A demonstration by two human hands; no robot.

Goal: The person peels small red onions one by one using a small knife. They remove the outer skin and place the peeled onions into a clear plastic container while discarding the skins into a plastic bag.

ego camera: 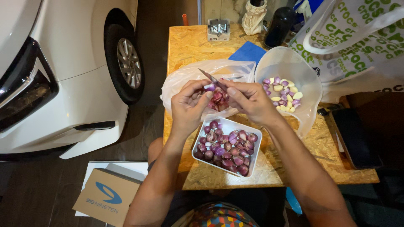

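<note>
While the forearms reach out over the near edge of the chipboard surface (185, 46), a white rectangular tray (256, 143) sits just below the hands, filled with unpeeled purple shallots (227, 149). Above it, the left hand (188, 105) is curled, its thumb and fingertips pinching a single small shallot (209, 87). The right hand (249, 101) is closed round the handle of a small knife (209, 77), whose blade slants up and to the left, lying against the top of that shallot. Directly under and behind both hands lies a crumpled clear plastic bag (185, 77) holding reddish peelings (219, 101). To the right of the right hand, a translucent plastic bowl (290, 63) tilts toward the hands, with peeled shallots and pale cloves (283, 94) gathered in its lower part. Beyond the bag, a blue cloth (248, 51) lies flat. Farther off at the back edge stand a small grey box (218, 29), a pale knotted object (254, 17) and a black bottle (279, 25). Left of the left hand, off the surface, is a white car (71, 75).
</note>
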